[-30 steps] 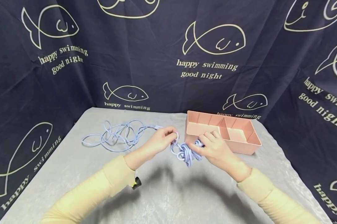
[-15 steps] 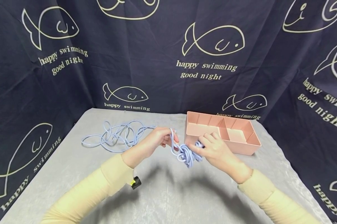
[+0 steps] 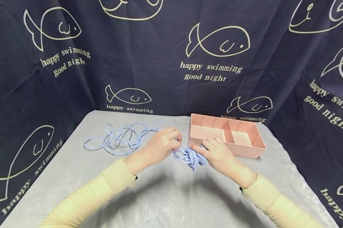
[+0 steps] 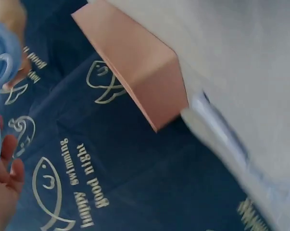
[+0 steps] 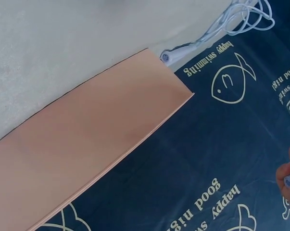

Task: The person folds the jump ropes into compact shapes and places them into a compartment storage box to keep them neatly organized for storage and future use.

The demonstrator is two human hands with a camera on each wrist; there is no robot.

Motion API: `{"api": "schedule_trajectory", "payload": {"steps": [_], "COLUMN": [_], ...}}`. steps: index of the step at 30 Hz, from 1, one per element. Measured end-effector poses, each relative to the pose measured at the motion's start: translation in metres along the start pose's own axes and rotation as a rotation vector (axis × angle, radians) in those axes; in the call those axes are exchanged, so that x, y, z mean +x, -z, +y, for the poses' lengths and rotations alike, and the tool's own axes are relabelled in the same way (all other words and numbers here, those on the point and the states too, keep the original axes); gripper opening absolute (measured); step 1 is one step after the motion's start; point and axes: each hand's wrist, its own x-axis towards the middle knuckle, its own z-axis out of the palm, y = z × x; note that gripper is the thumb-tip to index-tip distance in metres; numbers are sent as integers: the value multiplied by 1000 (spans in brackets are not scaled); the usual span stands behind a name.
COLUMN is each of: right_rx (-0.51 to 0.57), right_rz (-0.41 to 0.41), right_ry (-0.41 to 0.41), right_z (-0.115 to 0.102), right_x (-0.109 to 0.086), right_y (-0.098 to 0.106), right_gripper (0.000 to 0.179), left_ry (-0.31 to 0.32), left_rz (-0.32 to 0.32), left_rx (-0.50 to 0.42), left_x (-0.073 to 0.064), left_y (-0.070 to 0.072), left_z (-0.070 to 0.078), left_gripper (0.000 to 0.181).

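A knotted bundle of light blue jump rope (image 3: pixel 192 158) hangs over the table between the two hands. My right hand (image 3: pixel 220 155) grips the bundle from the right, thumb along its top. My left hand (image 3: pixel 161 144) pinches a strand at the bundle's left side. In the left wrist view, the bundled rope (image 4: pixel 0 62) runs down to the left fingers (image 4: pixel 10 144). A second light blue jump rope (image 3: pixel 118 154) lies in loose loops at the table's left. Its handle (image 5: pixel 178 54) shows near the box in the right wrist view. In the head view, the left hand hides that handle.
A pink box (image 3: pixel 245 150) with a divider stands behind the right hand at the back right. Grey cloth covers the table (image 3: pixel 171 202). Dark curtains with fish prints (image 3: pixel 160 63) hang at the back and both sides.
My left hand first lifted a rope loop on its fingers, then turned palm down and lowered the strand towards the bundle. The right hand keeps its grip almost unmoved; the loose rope has not shifted.
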Motion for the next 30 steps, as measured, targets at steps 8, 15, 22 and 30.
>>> {"api": "schedule_trajectory", "payload": {"steps": [8, 15, 22, 30], "right_rx": [38, 90, 133, 155], "right_rz": [26, -8, -20, -3], "right_ry": [-5, -88, -271, -350], "right_z": [3, 5, 8, 25], "right_x": [0, -12, -19, -18], "right_y": [2, 3, 8, 23], "right_gripper": [43, 42, 50, 47], "left_ry": [381, 614, 591, 437], "left_rz": [75, 56, -161, -230], "left_rx": [-1131, -1235, -887, -735], "left_x": [-3, -7, -11, -2], "left_y": [3, 11, 15, 19], "left_z": [-12, -13, -7, -4], "left_gripper": [36, 39, 22, 44]}}
